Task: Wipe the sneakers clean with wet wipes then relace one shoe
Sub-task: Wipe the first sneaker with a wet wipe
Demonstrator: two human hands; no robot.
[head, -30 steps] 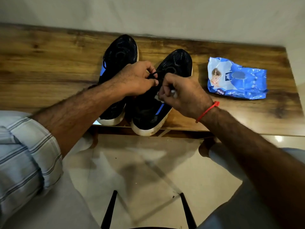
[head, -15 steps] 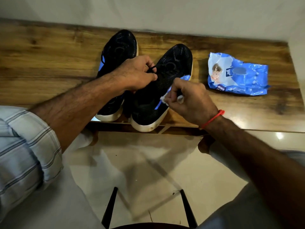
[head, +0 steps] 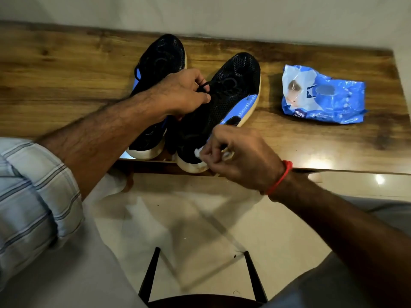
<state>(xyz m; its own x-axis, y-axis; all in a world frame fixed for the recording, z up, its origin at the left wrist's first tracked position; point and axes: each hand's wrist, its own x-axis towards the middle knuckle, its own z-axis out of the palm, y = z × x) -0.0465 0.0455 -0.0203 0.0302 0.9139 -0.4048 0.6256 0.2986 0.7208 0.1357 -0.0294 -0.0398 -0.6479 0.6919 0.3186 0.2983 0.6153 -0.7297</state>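
Two sneakers: black mesh with blue side panels and pale soles, they stood side by side at centre frame, toes toward the top, heels at the near edge of the table.
Table (head: 66,81): a dark-grained wooden top ran across the upper half of the frame, a pale wall behind it.
Left sneaker (head: 164,56): it sat upper centre, its middle hidden under the left forearm.
Right sneaker (head: 235,85): just right of its partner, heel poking slightly past the table edge.
Pack of wet wipes (head: 322,96): blue and crinkled, it lay flat at the upper right, well apart from the shoes.
Left hand (head: 180,94): fingers curled, it pinched a black lace (head: 203,86) over the tongue of the right sneaker.
Right hand (head: 240,156): low at centre right, fingers bunched around a white wet wipe (head: 199,152), it pressed that wipe against the right sneaker's heel.
Sleeve (head: 33,192): striped and rolled up, at the left edge.
Red thread (head: 280,176): it circled the right wrist.
Floor (head: 178,230): pale and glossy, at lower centre.
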